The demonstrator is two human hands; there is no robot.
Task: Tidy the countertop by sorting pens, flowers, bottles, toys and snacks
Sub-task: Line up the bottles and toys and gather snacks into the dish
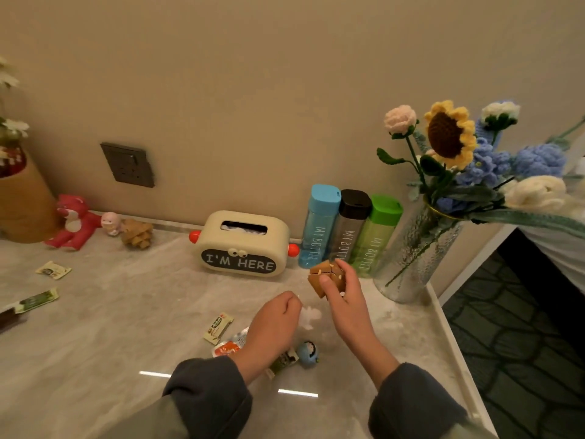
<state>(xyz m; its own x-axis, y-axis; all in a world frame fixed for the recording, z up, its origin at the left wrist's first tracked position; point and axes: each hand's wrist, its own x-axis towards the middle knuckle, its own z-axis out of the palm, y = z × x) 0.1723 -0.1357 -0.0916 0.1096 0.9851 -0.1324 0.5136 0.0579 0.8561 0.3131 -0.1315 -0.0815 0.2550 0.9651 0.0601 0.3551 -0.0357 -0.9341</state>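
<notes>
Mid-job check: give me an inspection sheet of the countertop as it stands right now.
Surface: glossy marble countertop.
Job's things: three bottles upright at the wall beside the flower vase; red toy and pink toy far left; snack packets scattered; blue toy by left wrist.
Clutter: tissue box against wall.
Hands: right hand grips a brown block toy; left hand curled beside a blurred white toy, hold unclear.
Cables: nothing seen.
Surroundings: wall socket; dark floor at right.

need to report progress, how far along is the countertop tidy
Perhaps halfway. Done: three bottles lined up together, crochet flowers in the vase. In hand: the right hand grips a wooden cube toy. Left: snack packets scattered, blue figurine lying among them.
</notes>
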